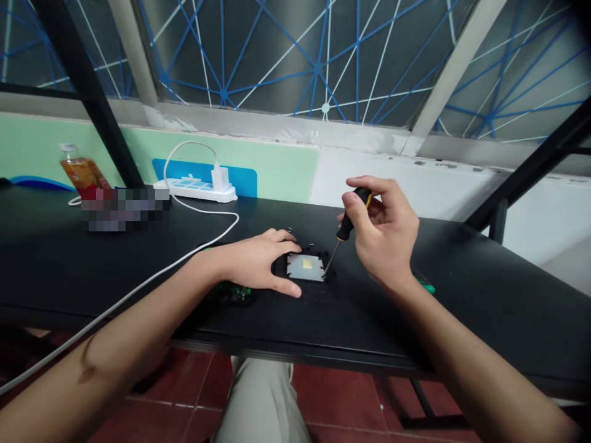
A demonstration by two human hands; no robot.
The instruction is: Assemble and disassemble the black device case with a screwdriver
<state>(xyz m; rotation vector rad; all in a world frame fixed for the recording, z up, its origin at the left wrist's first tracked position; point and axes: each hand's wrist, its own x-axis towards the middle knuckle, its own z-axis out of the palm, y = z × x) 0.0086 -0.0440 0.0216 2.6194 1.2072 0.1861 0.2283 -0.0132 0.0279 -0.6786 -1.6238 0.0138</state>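
Observation:
A small black device [280, 266] lies on the black table, its top showing a silver metal plate [298, 269] with a pale yellow square pad [307, 264]. My left hand [261, 261] grips the device from the left, thumb along the near side and fingers along the far side. In my right hand [385, 227] is a screwdriver [346, 225] with a black and yellow handle. Its shaft slants down to the left, and the tip meets the plate's near right corner. Whether the tip sits in a screw is too small to tell. A green circuit board [240, 291] lies partly hidden beneath my left wrist.
A white cable [184, 253] crosses the table's left side, near a white power strip [198, 188] with a charger [220, 177] plugged in. A bottle [83, 171] stands at the back left. A green-edged object [425, 283] lies behind my right wrist. Small bits [290, 230] lie beyond the device.

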